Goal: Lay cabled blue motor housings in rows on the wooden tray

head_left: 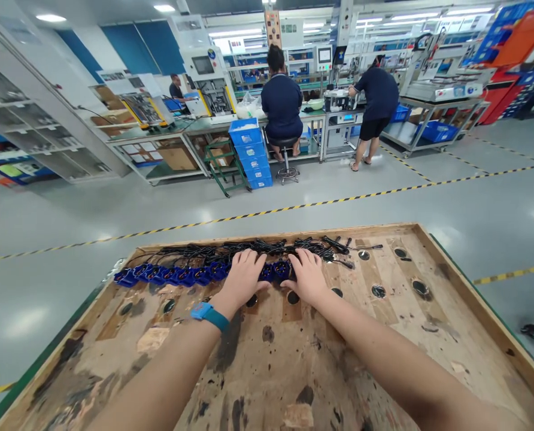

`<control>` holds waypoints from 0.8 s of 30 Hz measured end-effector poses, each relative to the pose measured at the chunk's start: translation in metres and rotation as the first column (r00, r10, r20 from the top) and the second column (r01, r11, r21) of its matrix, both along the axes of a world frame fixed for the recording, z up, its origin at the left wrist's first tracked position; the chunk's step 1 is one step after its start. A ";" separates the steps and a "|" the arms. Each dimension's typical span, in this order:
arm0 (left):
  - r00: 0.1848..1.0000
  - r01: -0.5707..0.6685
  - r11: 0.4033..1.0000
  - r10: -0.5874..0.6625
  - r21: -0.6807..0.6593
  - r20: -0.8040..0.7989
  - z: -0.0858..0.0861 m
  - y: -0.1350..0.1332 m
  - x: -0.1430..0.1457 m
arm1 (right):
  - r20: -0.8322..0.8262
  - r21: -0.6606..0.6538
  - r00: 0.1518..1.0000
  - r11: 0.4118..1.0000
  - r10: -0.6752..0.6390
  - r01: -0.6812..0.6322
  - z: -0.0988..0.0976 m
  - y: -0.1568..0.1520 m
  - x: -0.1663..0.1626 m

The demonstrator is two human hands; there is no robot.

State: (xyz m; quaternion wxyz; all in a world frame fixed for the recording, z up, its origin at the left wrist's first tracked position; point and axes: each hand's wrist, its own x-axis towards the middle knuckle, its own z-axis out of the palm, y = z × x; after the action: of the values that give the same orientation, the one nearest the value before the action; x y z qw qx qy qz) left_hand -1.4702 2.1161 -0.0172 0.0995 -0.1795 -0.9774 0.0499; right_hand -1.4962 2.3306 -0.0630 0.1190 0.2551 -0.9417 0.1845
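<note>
A row of blue round housings [185, 276] with black cables lies along the far side of a shallow wooden tray. My left hand [242, 278] wears a teal wristband [210, 315] and curves over housings towards the row's right part, thumb on the near side. At the row's right end, my right hand [309, 276] has its fingers over the far side and its thumb in front. Between the two hands, blue housings [279, 271] show side by side. The hands partly cover the housings they grip.
The wooden tray [473, 317] has raised edges, dark holes and stains. Black cables [195, 251] lie bunched along its far edge; cable ends [345, 262] stretch right. Beyond a striped floor line, a seated person [281, 102], a bending person [377, 90] and stacked blue bins [251, 152] are visible.
</note>
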 end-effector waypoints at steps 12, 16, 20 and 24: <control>0.994 -0.105 0.994 0.104 0.029 0.021 -0.023 0.021 0.005 | 0.078 0.154 0.996 0.987 0.036 -0.047 0.011 0.045 -0.008; 0.992 -0.121 0.992 0.121 0.022 0.033 -0.028 0.023 0.009 | 0.165 0.337 0.982 0.941 -0.092 0.032 0.010 0.074 -0.016; 0.988 -0.150 0.988 0.148 0.045 0.047 -0.028 0.023 0.004 | 0.131 0.345 0.987 0.938 -0.090 0.040 0.005 0.089 -0.034; 0.980 -0.193 0.980 0.191 0.050 0.047 -0.030 0.032 0.007 | 0.078 0.278 0.990 0.956 -0.116 0.091 -0.003 0.092 -0.037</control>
State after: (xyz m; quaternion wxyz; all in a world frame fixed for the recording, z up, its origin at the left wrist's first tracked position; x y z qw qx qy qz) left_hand -1.4631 2.1482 -0.0468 0.0783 -0.0825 -0.9931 0.0291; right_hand -1.5335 2.4229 -0.0659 0.0480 0.2106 -0.9747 0.0579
